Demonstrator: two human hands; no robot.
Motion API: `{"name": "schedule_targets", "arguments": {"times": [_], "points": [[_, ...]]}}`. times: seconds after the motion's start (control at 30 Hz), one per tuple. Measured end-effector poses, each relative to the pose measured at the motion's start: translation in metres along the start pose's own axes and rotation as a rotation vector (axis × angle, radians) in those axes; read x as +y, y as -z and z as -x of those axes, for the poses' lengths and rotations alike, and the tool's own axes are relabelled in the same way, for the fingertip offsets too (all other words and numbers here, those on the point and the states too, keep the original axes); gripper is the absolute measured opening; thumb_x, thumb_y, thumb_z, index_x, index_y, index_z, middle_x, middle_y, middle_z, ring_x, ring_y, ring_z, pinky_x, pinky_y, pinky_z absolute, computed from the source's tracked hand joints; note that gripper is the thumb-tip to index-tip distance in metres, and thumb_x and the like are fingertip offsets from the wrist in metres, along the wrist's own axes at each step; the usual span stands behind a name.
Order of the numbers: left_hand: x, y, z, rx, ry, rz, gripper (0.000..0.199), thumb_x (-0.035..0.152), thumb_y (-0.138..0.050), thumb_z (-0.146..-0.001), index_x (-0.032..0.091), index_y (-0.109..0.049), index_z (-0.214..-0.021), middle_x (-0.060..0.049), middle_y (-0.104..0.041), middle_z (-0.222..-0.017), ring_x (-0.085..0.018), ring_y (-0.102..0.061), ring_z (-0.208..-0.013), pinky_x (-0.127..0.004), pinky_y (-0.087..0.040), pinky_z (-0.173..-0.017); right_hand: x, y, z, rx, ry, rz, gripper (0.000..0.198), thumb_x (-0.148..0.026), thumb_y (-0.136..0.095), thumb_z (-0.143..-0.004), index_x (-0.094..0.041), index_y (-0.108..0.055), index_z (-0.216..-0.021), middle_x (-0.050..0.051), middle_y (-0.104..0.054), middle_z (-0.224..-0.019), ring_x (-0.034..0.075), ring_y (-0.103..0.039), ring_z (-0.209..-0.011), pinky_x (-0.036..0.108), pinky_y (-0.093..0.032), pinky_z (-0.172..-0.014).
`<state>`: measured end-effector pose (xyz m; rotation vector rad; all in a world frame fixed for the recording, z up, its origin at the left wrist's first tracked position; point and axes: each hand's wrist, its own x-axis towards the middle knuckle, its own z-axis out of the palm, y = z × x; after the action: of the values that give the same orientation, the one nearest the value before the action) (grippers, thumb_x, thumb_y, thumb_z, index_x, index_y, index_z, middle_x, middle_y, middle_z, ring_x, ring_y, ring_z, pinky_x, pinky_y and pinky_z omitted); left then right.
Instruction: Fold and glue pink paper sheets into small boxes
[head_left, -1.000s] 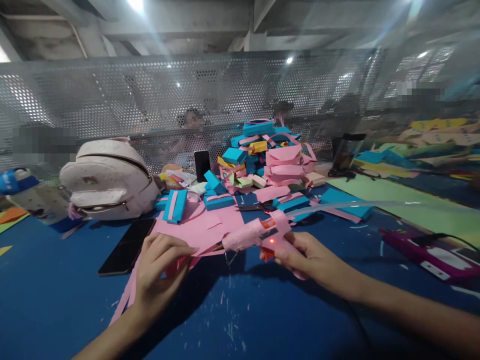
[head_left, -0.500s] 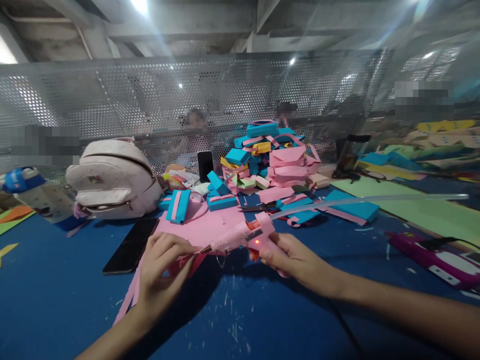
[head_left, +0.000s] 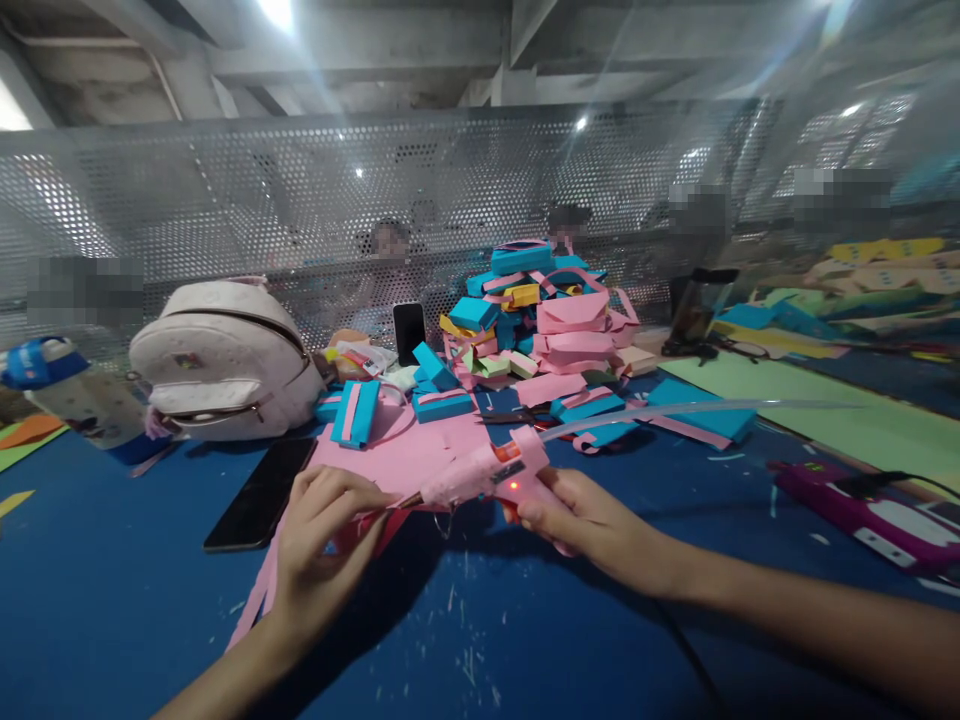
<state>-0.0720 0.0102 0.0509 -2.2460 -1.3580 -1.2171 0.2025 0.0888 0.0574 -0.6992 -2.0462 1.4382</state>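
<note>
A pink hot glue gun (head_left: 472, 472) with a lit red light is gripped by its handle in my right hand (head_left: 592, 515). A long clear glue stick (head_left: 645, 412) juts out of its back end. Its nozzle points left, at the fingertips of my left hand (head_left: 326, 540). Those fingers are closed in a pinch on a small pink paper piece (head_left: 367, 522), mostly hidden by the fingers. Beneath and behind the left hand lies a pink paper sheet (head_left: 405, 445) on the blue table (head_left: 480, 640).
A black phone (head_left: 259, 500) and a white backpack (head_left: 225, 370) sit at left, beside a bottle (head_left: 90, 405). Blue and pink paper boxes (head_left: 574, 320) are piled at the back. On the right are a purple power strip (head_left: 862, 520) and a green sheet (head_left: 817, 400).
The glue stick's tail has dipped slightly and shows shorter on the right. Both hands and the glue gun hold nearly the same place.
</note>
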Motion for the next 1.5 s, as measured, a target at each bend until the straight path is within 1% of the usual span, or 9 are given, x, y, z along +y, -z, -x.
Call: {"name": "schedule_targets", "arguments": {"times": [0.2, 0.43, 0.63, 0.8, 1.0, 1.3, 1.5], "points": [[-0.001, 0.000, 0.000, 0.014, -0.043, -0.001, 0.026, 0.003, -0.063, -0.083, 0.023, -0.066, -0.099, -0.001, -0.068, -0.083, -0.018, -0.058, -0.079, -0.038, -0.039, -0.077, -0.001, 0.002, 0.001, 0.013, -0.019, 0.036, 0.050, -0.065, -0.049, -0.087, -0.016, -0.051, -0.075, -0.004, -0.042, -0.061, 0.008, -0.038, -0.051, 0.022, -0.033, -0.046], [-0.004, 0.000, 0.000, 0.030, -0.062, -0.003, 0.026, 0.002, -0.063, -0.082, 0.022, -0.065, -0.098, -0.002, -0.066, -0.081, -0.019, -0.057, -0.079, -0.039, -0.039, -0.077, -0.002, 0.004, 0.003, 0.007, 0.005, 0.043, 0.046, -0.061, -0.048, -0.089, -0.017, -0.051, -0.078, -0.003, -0.043, -0.065, 0.008, -0.039, -0.053, 0.022, -0.033, -0.046], [-0.002, -0.001, -0.001, 0.043, -0.060, -0.006, 0.022, 0.004, -0.064, -0.082, 0.022, -0.065, -0.094, -0.001, -0.066, -0.080, -0.018, -0.058, -0.076, -0.039, -0.040, -0.076, -0.001, 0.006, 0.006, 0.022, -0.045, 0.070, 0.050, -0.065, -0.047, -0.087, -0.016, -0.051, -0.078, -0.002, -0.043, -0.065, 0.009, -0.040, -0.054, 0.023, -0.034, -0.049], [0.000, -0.001, -0.003, 0.056, -0.063, -0.013, 0.022, 0.004, -0.065, -0.082, 0.022, -0.065, -0.093, 0.000, -0.067, -0.079, -0.017, -0.059, -0.075, -0.038, -0.040, -0.076, 0.000, 0.008, 0.010, 0.040, -0.086, 0.081, 0.053, -0.067, -0.048, -0.085, -0.014, -0.055, -0.084, -0.001, -0.045, -0.067, 0.010, -0.040, -0.055, 0.024, -0.034, -0.049], [0.000, -0.001, -0.002, 0.051, -0.065, -0.014, 0.022, 0.003, -0.064, -0.082, 0.022, -0.065, -0.094, 0.000, -0.067, -0.080, -0.017, -0.059, -0.075, -0.038, -0.040, -0.076, 0.004, 0.010, 0.015, 0.055, -0.117, 0.099, 0.056, -0.070, -0.048, -0.084, -0.014, -0.054, -0.083, 0.000, -0.046, -0.067, 0.010, -0.040, -0.056, 0.024, -0.035, -0.049], [0.000, -0.001, -0.002, 0.052, -0.060, -0.018, 0.022, 0.003, -0.064, -0.082, 0.022, -0.065, -0.094, -0.001, -0.067, -0.080, -0.017, -0.058, -0.076, -0.038, -0.039, -0.076, 0.006, 0.013, 0.020, 0.066, -0.111, 0.062, 0.056, -0.070, -0.047, -0.085, -0.014, -0.053, -0.083, -0.002, -0.044, -0.067, 0.009, -0.040, -0.055, 0.023, -0.034, -0.049], [-0.001, -0.001, -0.001, 0.056, -0.059, -0.029, 0.023, 0.004, -0.064, -0.082, 0.023, -0.065, -0.094, -0.001, -0.067, -0.080, -0.017, -0.059, -0.076, -0.038, -0.040, -0.077, 0.008, 0.013, 0.023, 0.083, -0.117, 0.057, 0.058, -0.071, -0.046, -0.085, -0.014, -0.055, -0.084, -0.002, -0.043, -0.067, 0.009, -0.041, -0.055, 0.022, -0.035, -0.048]]}}
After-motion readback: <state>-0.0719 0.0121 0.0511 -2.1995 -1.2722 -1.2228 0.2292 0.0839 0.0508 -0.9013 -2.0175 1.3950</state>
